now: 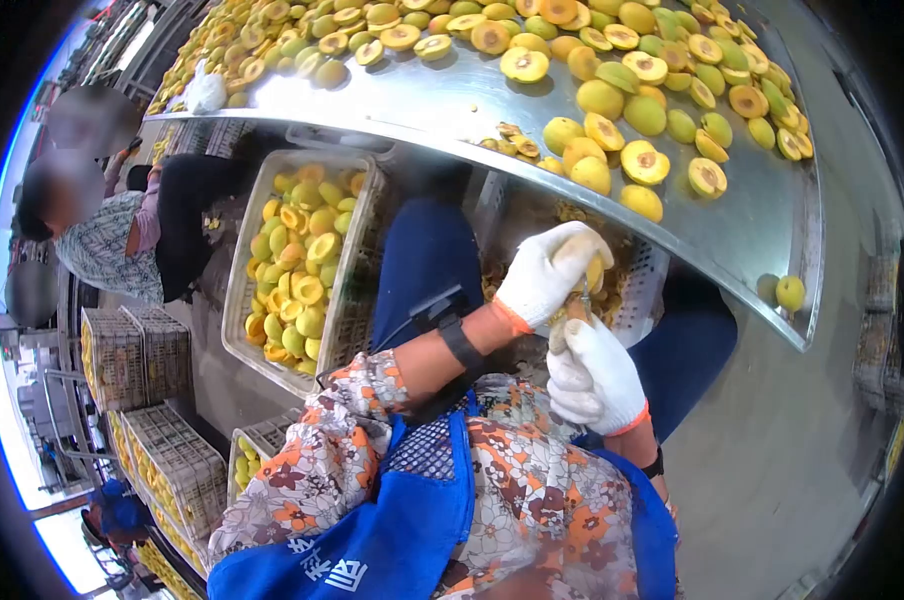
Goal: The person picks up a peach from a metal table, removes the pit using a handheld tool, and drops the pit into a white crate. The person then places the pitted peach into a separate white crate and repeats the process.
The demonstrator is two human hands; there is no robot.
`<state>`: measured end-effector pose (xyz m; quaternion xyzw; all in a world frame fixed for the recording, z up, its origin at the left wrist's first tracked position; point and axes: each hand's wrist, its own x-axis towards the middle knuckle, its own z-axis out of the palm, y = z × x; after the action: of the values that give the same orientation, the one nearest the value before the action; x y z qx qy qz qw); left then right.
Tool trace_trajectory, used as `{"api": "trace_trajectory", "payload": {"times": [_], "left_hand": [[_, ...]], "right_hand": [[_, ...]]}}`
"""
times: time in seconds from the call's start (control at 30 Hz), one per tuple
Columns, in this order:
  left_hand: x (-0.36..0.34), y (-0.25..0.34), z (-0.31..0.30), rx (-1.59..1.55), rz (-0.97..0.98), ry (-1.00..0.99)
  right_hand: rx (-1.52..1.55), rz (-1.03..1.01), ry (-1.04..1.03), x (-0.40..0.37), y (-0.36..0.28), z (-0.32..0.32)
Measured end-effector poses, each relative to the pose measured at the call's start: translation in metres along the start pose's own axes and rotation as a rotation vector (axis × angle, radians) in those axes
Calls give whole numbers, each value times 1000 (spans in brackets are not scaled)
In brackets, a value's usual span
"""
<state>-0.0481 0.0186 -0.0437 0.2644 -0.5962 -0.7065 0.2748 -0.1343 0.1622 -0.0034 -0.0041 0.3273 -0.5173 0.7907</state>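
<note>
My left hand (555, 272), in a white glove, is closed around a yellow peach piece (594, 273), mostly hidden by the fingers. Just below it, my gloved right hand (594, 378) grips a small pitting tool (576, 308) with a wooden-looking handle. The tool's thin metal end points up at the fruit; whether it touches cannot be made out. Both hands are above a white crate (644, 292) between my knees, which holds brownish scraps. Ahead, the metal table (392, 118) bears many yellow-green peaches, mostly halved, some with pits showing.
A pale crate (234, 300) full of peach halves stands left of my leg. Stacked crates (177, 470) are farther left. Another person (112, 240) sits at the table's left part. One peach (790, 293) lies near the right corner, and a white bag (206, 90) near the left edge.
</note>
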Motion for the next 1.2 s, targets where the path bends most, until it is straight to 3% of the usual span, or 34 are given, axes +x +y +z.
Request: {"api": "trace_trajectory", "payload": {"times": [0.03, 0.1, 0.13, 0.17, 0.23, 0.3, 0.37, 0.4, 0.43, 0.5, 0.57, 0.6, 0.67, 0.7, 0.73, 0.77, 0.83, 0.9, 0.93, 1.03, 1.1, 1.17, 1.2], "left_hand": [[0, 0, -2, 85, 62, -2], [9, 10, -11, -24, -28, -204], [7, 14, -13, -203, -126, -267], [3, 14, -12, -204, -120, -241], [-4, 13, -8, -557, -109, -230], [-5, 16, -12, -553, -63, -165], [-3, 15, -25, -656, -195, 165], [-4, 19, -48, -413, -73, 150], [-3, 16, -68, -308, -51, 252], [-5, 15, -119, 297, 180, 507], [-12, 24, -179, 219, 113, 672], [-12, 20, -210, 441, 203, 801], [-16, 19, -275, 885, -93, 739], [-26, -7, -329, 1527, 69, 470], [-22, -7, -348, 1517, -180, 462], [-22, -15, -366, 1465, -61, 622], [-5, 15, -350, 802, 67, 899], [11, 49, -281, 654, 269, 961], [23, 56, -253, 721, 423, 851], [59, 70, -152, 947, 492, 528], [84, 64, -106, 1052, 562, 187], [116, 39, -74, 1287, 583, 83], [120, 51, -57, 1401, 350, -14]], "right_hand": [[88, 42, -76, 0, -1, -4], [165, 91, -171, 3, 0, -10], [157, 84, -167, 2, 0, -11], [147, 77, -166, 2, -2, -7], [106, 73, -186, 4, -2, 2], [0, 8, -195, 6, -4, 2], [5, 0, -164, 4, -3, 5], [-36, -48, -63, 3, -5, 6], [-77, -99, 36, 3, -7, 5], [-156, -140, 108, 4, -7, -6], [-152, -186, 193, 0, -4, -24], [-162, -187, 231, -2, -2, -27], [-181, -175, 246, -2, 1, -31], [-205, -163, 265, -3, 2, -33], [-200, -167, 269, -3, 3, -35], [-229, -171, 291, -3, 6, -36], [-243, -181, 335, -3, 12, -40], [-179, -131, 255, -1, 11, -44], [-223, -137, 288, 1, 12, -44], [-291, -96, 224, 6, 10, -41], [-416, -138, 319, 9, 8, -27], [-435, -153, 322, 6, 8, -25], [-472, -161, 347, 7, 11, -26]]}}
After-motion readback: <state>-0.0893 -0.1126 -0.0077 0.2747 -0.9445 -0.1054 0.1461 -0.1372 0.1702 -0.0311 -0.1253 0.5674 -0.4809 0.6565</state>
